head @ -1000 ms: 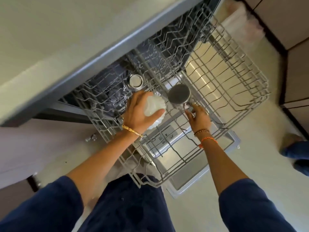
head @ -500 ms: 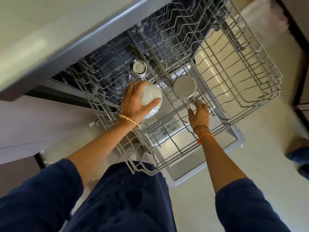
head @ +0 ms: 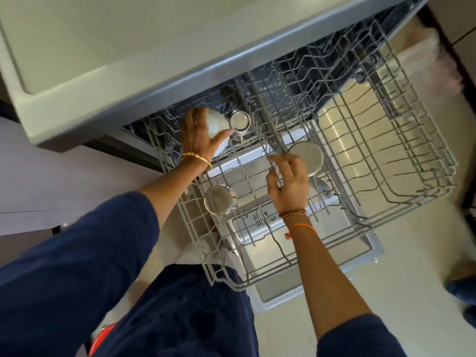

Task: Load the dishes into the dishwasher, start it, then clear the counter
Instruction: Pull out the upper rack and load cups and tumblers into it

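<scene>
At upper centre of the frame, my left hand (head: pixel 197 132) grips the white ribbed ceramic cup (head: pixel 217 124), seating it in the grey wire dishwasher rack (head: pixel 386 161). My right hand (head: pixel 289 182), fingers loosely spread, holds nothing and touches the tines beside the round steel cup (head: pixel 306 157), I judge to steady the rack.

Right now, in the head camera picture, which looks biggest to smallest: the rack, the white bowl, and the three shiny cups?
1. Rack, by far.
2. Cup by the right hand and the nearest cup: they look alike.
3. Far cup, though it is farther away.
White bowl: mostly hidden by the left hand, so I cannot rank it.
</scene>
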